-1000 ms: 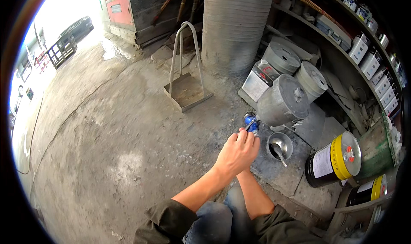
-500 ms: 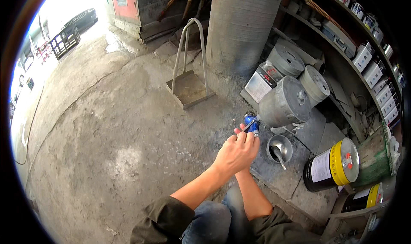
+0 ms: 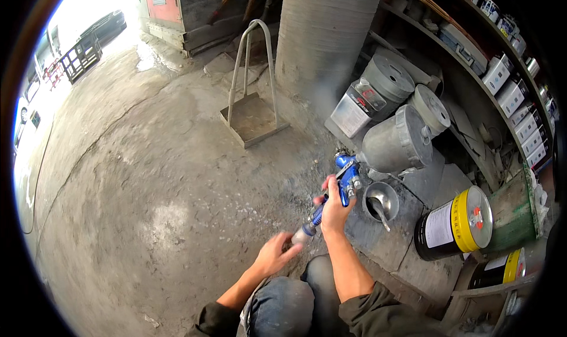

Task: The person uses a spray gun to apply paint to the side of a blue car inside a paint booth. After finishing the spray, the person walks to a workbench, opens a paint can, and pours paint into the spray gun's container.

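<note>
My right hand (image 3: pixel 335 212) is wrapped round the grip of a blue spray gun (image 3: pixel 349 177), just ahead of my knees. A large grey paint cup (image 3: pixel 394 141) with a lid joins the gun's right side and lies tilted. Below the grip, a blue coupling with a pale, blurred fitting (image 3: pixel 301 235) points back toward me. My left hand (image 3: pixel 273 255) is closed at that fitting's lower end, its fingers partly smeared by motion; a hose seems to run from it past my knee. Faint haze hangs beyond the nozzle, before the round pillar (image 3: pixel 322 33).
Right of the gun sits a metal bowl (image 3: pixel 391 196) with a spoon-like tool. A black-and-yellow drum (image 3: pixel 437 228), grey lidded buckets (image 3: pixel 387 77) and a rectangular can (image 3: pixel 352 114) stand nearby. A hooped metal stand (image 3: pixel 251 124) is ahead; shelves (image 3: pixel 463 53) hold cans and boxes at right.
My left hand has left the gun's upper part and moved down and left to the fitting under the grip. My right hand now shows around the grip. Haze has appeared ahead of the nozzle.
</note>
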{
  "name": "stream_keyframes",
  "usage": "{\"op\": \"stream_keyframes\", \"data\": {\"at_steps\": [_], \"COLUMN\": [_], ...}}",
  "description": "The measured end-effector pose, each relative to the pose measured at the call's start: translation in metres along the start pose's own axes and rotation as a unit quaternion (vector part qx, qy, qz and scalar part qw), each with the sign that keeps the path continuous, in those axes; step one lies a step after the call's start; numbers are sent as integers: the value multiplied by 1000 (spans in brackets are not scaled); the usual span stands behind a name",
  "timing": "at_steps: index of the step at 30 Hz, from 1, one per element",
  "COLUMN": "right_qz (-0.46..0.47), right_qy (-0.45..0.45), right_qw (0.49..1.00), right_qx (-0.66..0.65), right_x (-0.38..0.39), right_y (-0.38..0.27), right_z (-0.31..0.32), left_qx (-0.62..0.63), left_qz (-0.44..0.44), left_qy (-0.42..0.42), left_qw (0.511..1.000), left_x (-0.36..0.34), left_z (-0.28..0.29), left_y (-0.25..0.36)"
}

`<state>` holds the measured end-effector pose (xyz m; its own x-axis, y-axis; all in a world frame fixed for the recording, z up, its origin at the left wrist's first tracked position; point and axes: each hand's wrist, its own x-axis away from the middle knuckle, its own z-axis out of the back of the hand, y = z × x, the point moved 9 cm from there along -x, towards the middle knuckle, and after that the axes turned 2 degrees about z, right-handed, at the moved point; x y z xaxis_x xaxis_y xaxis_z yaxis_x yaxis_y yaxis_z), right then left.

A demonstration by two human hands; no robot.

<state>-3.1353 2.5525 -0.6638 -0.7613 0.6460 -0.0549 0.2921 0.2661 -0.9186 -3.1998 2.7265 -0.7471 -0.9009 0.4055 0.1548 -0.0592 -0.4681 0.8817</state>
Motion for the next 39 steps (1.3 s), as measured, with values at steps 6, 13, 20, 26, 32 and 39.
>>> {"op": "stream_keyframes", "data": {"at_steps": [6,13,20,26,32,39], "right_qz": [-44,-198,-204,-190,-228,-179], "right_qy": [-5,-3,-43,-71,-136,-205], "right_qw": [999,959,951,960,961,933], "right_qx": [32,-200,-227,-191,-71,235], "right_x": [-10,-17,-13,-2,-8,-24], "right_y": [9,36,39,31,35,22], "right_z": [17,19,12,-4,-7,71], "left_qx": [227,320,406,490,104,-146], "left_qz": [39,17,141,211,56,154], "left_qy": [-66,-4,74,54,34,182], "left_qw": [971,947,900,844,992,960], "left_x": [37,44,46,58,55,85], "left_z": [-30,-2,-5,-23,-12,34], "left_y": [-63,-16,-36,-67,-90,-219]}}
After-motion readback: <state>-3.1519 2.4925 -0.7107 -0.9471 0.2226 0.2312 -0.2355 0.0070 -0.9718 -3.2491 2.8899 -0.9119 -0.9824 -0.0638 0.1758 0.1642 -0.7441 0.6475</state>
